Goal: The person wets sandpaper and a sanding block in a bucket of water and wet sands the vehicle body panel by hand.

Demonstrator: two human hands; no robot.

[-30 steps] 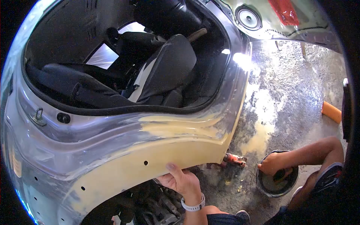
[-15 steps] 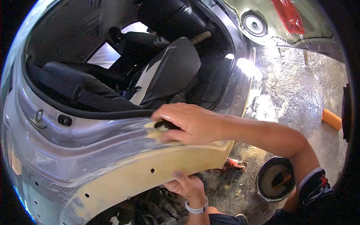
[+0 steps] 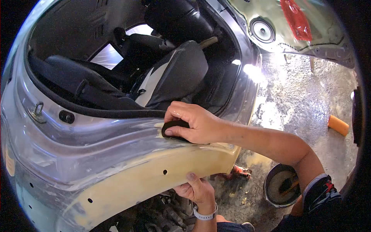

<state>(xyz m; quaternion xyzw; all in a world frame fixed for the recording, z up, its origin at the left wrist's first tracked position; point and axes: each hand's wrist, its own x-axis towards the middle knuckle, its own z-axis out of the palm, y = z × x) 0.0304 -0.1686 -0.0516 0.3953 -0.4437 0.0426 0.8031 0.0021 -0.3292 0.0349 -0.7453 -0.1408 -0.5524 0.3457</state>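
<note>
My right hand (image 3: 195, 123) is closed around a dark, curved sanding pad (image 3: 176, 129), with the thumb along its near side. The pad rests on the car's bare-metal body panel (image 3: 116, 141), just below the black rubber seal (image 3: 127, 114) of the door opening. Pale yellow filler shows beside the pad and covers the wheel arch (image 3: 135, 174) lower down. My left hand (image 3: 196, 189), with a wristwatch (image 3: 205, 214) behind it, grips the arch's lower edge. Its thumb lies against the outer face; the fingertips are partly hidden below the edge.
A black bucket (image 3: 266, 189) holds cloudy water and a tool. Nearby on the wet floor (image 3: 282, 100) are a red metal tool (image 3: 241, 171) and an orange cylinder (image 3: 338, 125). An open door panel with a speaker (image 3: 262, 30) hangs at upper right; car seats (image 3: 181, 73) fill the opening.
My right hand and the pad have shifted slightly right along the panel, uncovering more of the pad. My left hand has slid a little right along the arch edge. The view has moved slightly.
</note>
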